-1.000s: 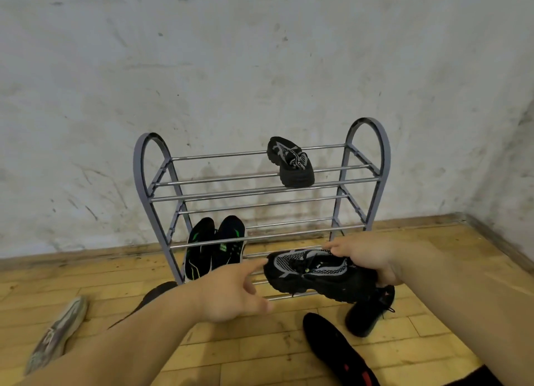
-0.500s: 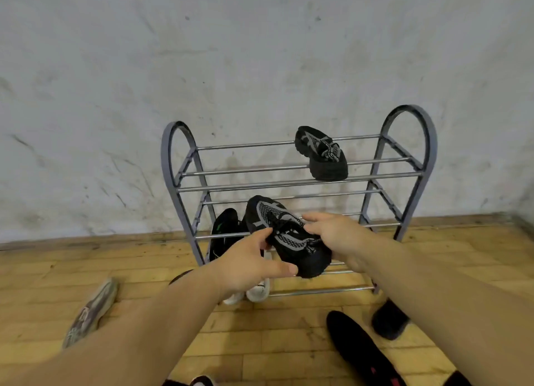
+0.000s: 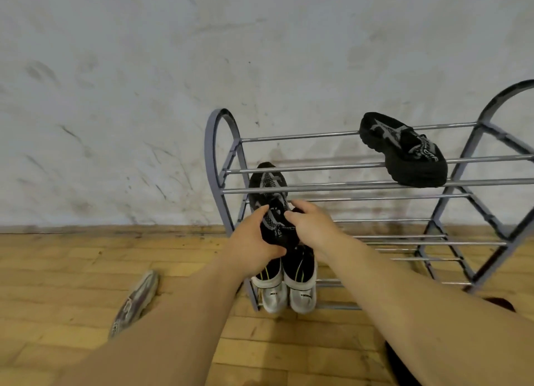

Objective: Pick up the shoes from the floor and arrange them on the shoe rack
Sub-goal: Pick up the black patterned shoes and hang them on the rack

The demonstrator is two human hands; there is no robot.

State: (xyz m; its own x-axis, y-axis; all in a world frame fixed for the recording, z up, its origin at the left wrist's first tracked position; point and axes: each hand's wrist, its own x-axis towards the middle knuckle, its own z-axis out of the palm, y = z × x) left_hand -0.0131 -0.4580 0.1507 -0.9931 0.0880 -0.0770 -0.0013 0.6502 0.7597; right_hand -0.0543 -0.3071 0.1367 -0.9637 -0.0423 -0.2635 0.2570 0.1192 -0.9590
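A grey metal shoe rack (image 3: 222, 166) with several tiers of bars stands against the wall. I hold a black and grey knit shoe (image 3: 267, 189) at the rack's left end, its toe poking under the top tier's bars. My left hand (image 3: 254, 241) grips its heel from the left and my right hand (image 3: 310, 226) grips it from the right. A matching black shoe (image 3: 404, 151) lies on the top tier at the right. A black pair with white heels (image 3: 286, 284) sits on a lower tier under my hands.
A grey worn sneaker (image 3: 134, 301) lies on the wooden floor to the left of the rack. A dark shoe (image 3: 500, 304) shows partly behind my right forearm. The stained white wall stands right behind the rack.
Both hands carried the black knit shoe up from near the floor and to the rack's left end, turning its toe toward the wall. The view shifted left.
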